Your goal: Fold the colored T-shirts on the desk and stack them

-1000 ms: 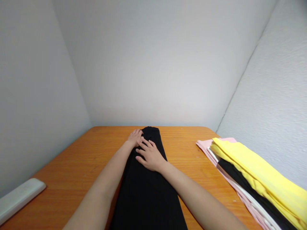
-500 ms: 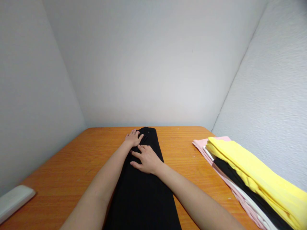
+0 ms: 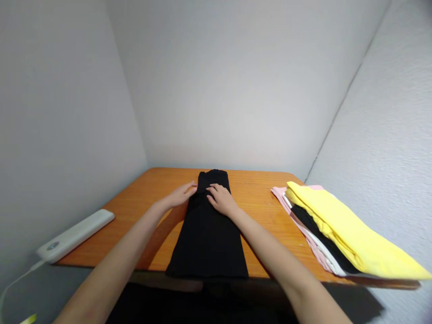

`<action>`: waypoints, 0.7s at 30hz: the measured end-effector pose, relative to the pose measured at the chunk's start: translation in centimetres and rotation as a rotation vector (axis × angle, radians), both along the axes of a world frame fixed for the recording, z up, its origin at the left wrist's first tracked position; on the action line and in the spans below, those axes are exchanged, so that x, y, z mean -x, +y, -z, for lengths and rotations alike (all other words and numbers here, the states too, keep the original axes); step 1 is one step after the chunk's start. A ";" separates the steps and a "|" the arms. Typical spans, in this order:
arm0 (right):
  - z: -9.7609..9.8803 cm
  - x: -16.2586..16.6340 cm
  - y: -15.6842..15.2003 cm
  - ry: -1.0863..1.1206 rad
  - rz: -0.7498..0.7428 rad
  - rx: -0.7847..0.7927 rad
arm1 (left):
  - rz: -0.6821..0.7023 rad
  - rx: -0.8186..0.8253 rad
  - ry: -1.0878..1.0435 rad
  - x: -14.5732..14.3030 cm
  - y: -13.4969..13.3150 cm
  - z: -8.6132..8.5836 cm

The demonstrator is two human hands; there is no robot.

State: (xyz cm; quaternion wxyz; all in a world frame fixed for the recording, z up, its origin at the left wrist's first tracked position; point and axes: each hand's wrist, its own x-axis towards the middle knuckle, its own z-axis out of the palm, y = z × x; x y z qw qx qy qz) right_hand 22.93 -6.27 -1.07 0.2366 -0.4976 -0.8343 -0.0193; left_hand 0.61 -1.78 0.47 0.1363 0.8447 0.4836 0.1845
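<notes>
A pair of black trousers (image 3: 211,245), folded lengthwise into a long strip, lies flat on the wooden table, its gathered waist end at the back. At its left edge, near the waist end, is my left hand (image 3: 182,195), fingers stretched out; whether it touches the cloth I cannot tell. My right hand (image 3: 222,199) rests on the upper part of the black cloth with its fingers spread and palm down. Neither hand grips anything.
On the right of the table (image 3: 259,198) lies a stack of folded clothes, with a yellow garment (image 3: 340,225) on top and black, white and pink ones below. A long white device (image 3: 79,231) with a cable sits at the left edge. Walls close in the back and sides.
My view has drawn back, showing the table's front edge. My left hand has moved off the cloth's top to its left edge. My right hand has slid toward the waist end.
</notes>
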 end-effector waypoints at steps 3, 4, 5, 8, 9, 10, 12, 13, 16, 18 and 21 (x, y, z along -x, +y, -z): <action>-0.1 -2.1 -2.8 0.062 -0.030 0.049 | 0.114 0.033 -0.059 3.0 -6.6 -0.6; -0.2 -2.8 -4.1 0.070 -0.058 0.069 | 0.149 0.047 -0.070 3.6 -8.7 -0.6; -0.3 -3.5 -5.4 0.070 -0.095 0.090 | 0.183 0.063 -0.065 4.0 -10.5 -0.6; -0.5 -5.5 -9.6 0.018 -0.206 0.183 | 0.313 0.112 0.042 4.5 -14.6 -0.3; -0.6 -6.1 -11.0 -0.005 -0.226 0.223 | 0.360 0.120 0.089 4.5 -15.5 -0.1; -0.7 -6.7 -12.4 -0.027 -0.235 0.263 | 0.401 0.123 0.134 4.6 -16.3 0.0; -0.8 -7.8 -15.0 -0.065 -0.246 0.325 | 0.455 0.112 0.199 4.7 -17.6 0.3; -0.9 -8.3 -16.1 -0.085 -0.257 0.337 | 0.465 0.099 0.214 4.7 -18.2 0.5; -0.7 -9.3 -18.9 -0.167 -0.310 0.305 | 0.457 0.043 0.219 4.5 -19.5 1.2; -0.2 -9.3 -20.1 -0.216 -0.295 0.257 | 0.444 0.002 0.211 4.3 -20.1 1.8; 1.2 -9.0 -21.1 -0.245 -0.193 0.191 | 0.448 -0.037 0.194 3.9 -20.4 2.5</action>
